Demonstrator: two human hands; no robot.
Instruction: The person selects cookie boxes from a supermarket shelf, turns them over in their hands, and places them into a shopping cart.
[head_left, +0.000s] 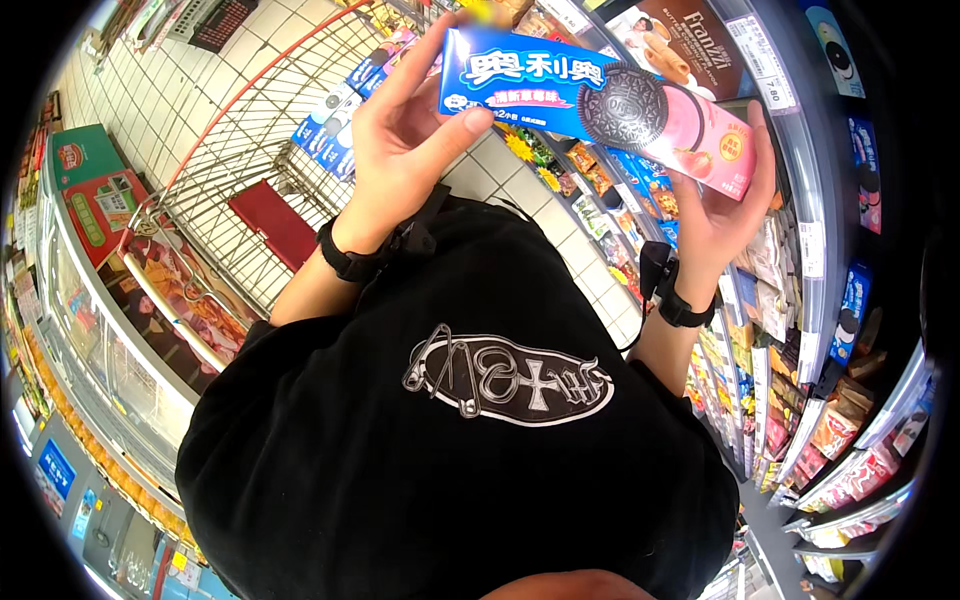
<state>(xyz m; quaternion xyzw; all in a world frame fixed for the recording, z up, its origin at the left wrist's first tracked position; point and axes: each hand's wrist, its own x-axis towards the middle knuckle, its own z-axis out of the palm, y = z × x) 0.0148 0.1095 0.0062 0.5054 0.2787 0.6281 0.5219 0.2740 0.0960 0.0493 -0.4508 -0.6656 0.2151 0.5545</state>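
Note:
A blue and pink box of Oreo sandwich cookies (555, 97) is held up near the top of the head view, its printed front facing the camera. My left hand (405, 135) grips the blue end, with the thumb on the front face. At the pink end, my right hand (724, 184) holds the box between thumb and fingers. Each wrist wears a black strap with a small device. More cookie boxes (326, 124) in blue, white and pink lie in the wire shopping cart (251, 142) beyond my left arm.
Store shelves (810, 247) with price tags, bagged snacks and boxes run along the right. A brown Franzzi box (675, 45) stands behind my right hand. On the left is a glass-sided display case (97, 292). Tiled floor (517, 187) shows between cart and shelves.

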